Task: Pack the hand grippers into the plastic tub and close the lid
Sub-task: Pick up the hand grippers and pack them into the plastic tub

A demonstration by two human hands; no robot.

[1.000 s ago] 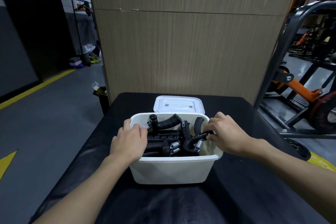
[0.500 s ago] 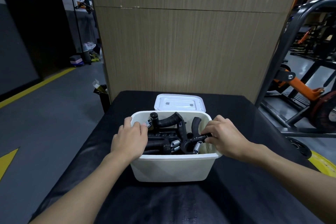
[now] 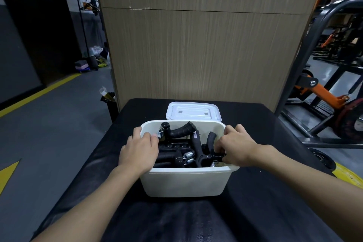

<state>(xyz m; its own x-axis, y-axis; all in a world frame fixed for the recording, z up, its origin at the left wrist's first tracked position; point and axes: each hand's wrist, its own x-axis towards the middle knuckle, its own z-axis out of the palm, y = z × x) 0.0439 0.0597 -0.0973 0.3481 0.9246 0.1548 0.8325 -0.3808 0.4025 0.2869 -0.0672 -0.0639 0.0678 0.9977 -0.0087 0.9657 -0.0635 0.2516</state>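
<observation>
Hand grippers (image 3: 182, 143) are all sitting inside the plastic tub (image 3: 184, 182) now, piled in a black tangle with the springs poking up, and we aren't seeing any lying loose on the table (image 3: 265, 192). So the packing part is looking pretty much done, as far as we can tell.

What we're doing right now looks like tidying: our right hand (image 3: 235, 147) is reaching over the right rim, with the fingers pinching the rightmost hand gripper (image 3: 213, 156) by its handle, probably nudging it lower. Our left hand (image 3: 139, 151) is steadying things, fingers curling over the tub's left rim, right beside a spring.

One curved handle near the back is sticking up about level with the rim, so that might be getting in the way later.

What's left is the closing bit. The white lid (image 3: 193, 113) is lying flat on the table just behind the tub, not on it yet.
</observation>
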